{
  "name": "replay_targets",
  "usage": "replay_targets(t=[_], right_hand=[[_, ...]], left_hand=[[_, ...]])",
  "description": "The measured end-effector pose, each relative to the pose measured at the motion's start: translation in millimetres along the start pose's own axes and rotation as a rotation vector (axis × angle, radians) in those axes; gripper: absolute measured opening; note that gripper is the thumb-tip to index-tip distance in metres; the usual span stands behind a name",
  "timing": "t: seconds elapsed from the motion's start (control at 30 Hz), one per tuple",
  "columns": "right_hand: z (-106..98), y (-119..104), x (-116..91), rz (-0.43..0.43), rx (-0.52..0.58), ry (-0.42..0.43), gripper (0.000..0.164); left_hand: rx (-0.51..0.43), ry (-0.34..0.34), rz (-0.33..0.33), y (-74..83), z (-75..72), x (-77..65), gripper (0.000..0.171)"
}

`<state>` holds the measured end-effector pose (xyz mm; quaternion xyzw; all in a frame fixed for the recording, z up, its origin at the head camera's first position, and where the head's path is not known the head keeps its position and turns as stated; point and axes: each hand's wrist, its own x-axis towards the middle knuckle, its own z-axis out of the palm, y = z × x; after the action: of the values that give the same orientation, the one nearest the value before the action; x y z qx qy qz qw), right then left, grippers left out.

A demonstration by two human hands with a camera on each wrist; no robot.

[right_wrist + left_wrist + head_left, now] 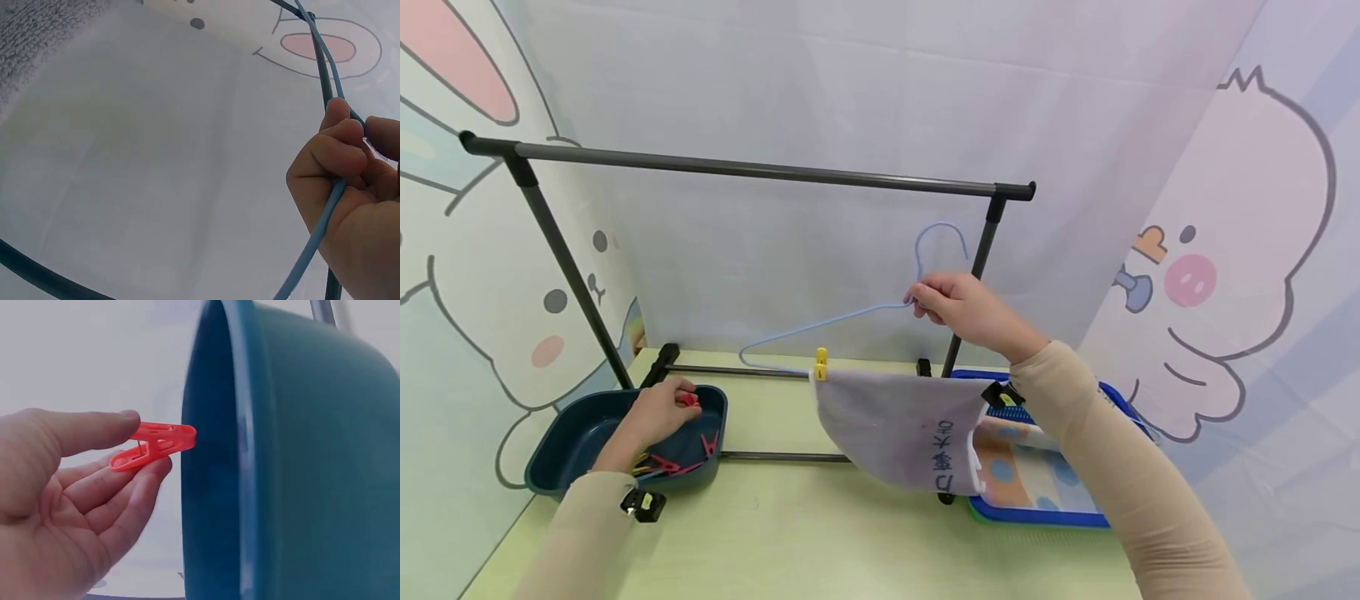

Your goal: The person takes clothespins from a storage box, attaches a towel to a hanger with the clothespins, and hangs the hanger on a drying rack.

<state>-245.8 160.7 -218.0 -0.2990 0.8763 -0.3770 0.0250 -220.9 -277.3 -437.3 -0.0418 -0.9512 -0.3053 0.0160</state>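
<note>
I've got my left hand [655, 414] pinching a red clothespin [165, 432] over the dark teal basin [576, 435], more clothespins [664, 463] lying inside. My right hand [962, 308] grips the thin blue hanger [827, 322] at its neck, and a whitish cloth [883, 425] hangs off that, yellow clothespin [821, 365] on one top corner. The black drying rack [760, 171] is behind, standing on the table [790, 537].

Free passage lay between the basin [719, 413] and the cloth [880, 433] — the lower rack bar [782, 457] crossed this gap, and the hanger wire [822, 325] reached above it.
</note>
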Motion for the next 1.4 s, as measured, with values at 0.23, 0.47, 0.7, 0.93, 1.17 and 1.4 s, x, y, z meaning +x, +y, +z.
replay_targets(t=[0.23, 0.47, 0.7, 0.93, 1.17, 1.4], right_hand=[[12, 8, 5, 0.044, 0.115, -0.062, 0.031], [16, 15, 5, 0.069, 0.158, -0.072, 0.032], [17, 14, 5, 0.057, 0.152, -0.066, 0.032], [18, 14, 7, 0.053, 0.152, -0.066, 0.033], [17, 12, 8, 0.036, 0.139, -0.053, 0.033], [18, 12, 9, 0.018, 0.150, -0.061, 0.032]], left_hand=[[0.009, 0.032, 0.026, 3.7, 0.5, -4.1, 0.033], [0.013, 0.012, 0.043, 12.3, -0.7, -11.9, 0.035], [0.019, 0.032, 0.062, 13.3, 0.3, -13.0, 0.032], [-0.004, 0.033, 0.030, 13.1, 3.2, -15.5, 0.032], [-0.001, 0.057, 0.057, 21.1, 4.1, -17.9, 0.031], [-0.028, 0.073, 0.110, 40.2, 8.8, -23.0, 0.015]])
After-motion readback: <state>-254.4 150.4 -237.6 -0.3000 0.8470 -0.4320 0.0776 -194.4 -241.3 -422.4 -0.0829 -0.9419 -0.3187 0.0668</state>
